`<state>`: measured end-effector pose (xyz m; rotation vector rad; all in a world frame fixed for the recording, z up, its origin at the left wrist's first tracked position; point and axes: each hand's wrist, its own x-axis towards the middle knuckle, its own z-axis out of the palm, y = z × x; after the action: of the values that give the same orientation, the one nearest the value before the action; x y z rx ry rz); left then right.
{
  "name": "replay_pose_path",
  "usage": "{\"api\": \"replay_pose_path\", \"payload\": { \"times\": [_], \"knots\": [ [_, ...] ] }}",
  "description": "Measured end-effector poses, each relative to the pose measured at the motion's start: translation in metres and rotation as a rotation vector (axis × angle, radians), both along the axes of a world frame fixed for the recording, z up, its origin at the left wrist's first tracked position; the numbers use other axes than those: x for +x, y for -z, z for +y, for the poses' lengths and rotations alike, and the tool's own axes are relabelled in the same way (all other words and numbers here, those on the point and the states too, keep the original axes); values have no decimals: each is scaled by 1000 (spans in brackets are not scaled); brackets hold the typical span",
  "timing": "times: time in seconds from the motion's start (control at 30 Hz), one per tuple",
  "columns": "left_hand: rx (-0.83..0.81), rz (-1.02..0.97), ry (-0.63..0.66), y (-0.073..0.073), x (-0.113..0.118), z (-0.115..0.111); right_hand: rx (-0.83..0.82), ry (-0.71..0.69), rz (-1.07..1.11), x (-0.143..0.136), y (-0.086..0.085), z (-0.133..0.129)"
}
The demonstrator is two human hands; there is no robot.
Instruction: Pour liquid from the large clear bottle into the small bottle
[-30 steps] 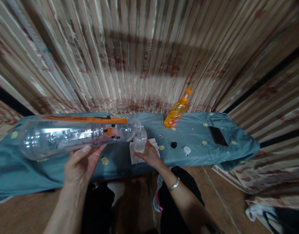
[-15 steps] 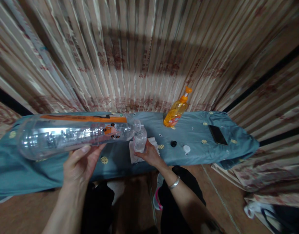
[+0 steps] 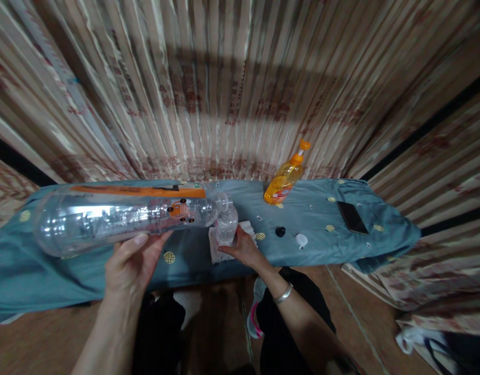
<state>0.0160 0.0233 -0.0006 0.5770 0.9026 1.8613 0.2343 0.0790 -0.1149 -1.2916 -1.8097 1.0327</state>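
Note:
A large clear bottle [image 3: 122, 216] with an orange label lies nearly level in my left hand [image 3: 132, 260], which grips it from below near the middle. Its neck points right and meets the mouth of a small clear bottle [image 3: 226, 225]. My right hand [image 3: 245, 249] is closed round the lower part of that small bottle, which stands upright over a folded white cloth [image 3: 215, 254]. Some fingers of both hands are hidden behind the bottles. Whether liquid is passing between the mouths cannot be made out.
On the blue-green cloth-covered table [image 3: 193, 245] stand a yellow pump bottle [image 3: 283, 182], a black cap [image 3: 280, 231], a white cap [image 3: 301, 239] and a dark phone [image 3: 352, 217]. A pleated curtain [image 3: 224, 94] hangs along the far edge.
The whole view has shifted slightly, with things appearing a little further right. Both hands keep their hold, and the bottles stay mouth to mouth.

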Motion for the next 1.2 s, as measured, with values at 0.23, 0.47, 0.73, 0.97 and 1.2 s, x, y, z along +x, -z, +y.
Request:
{"api": "replay_pose_path", "payload": {
  "times": [0.23, 0.47, 0.73, 0.97, 1.2],
  "knots": [
    [29, -3, 27, -1, 2, 0, -16, -8, -25, 0, -1, -1],
    [25, 10, 23, -1, 2, 0, 43, -21, 32, -3, 6, 2],
    [9, -1, 9, -1, 2, 1, 44, -11, 69, -8, 7, 5],
    [35, -13, 16, -3, 4, 0, 43, 4, 53, -9, 5, 4],
    [45, -13, 9, 0, 2, 2, 66, -6, 61, -8, 7, 4]
  ]
}}
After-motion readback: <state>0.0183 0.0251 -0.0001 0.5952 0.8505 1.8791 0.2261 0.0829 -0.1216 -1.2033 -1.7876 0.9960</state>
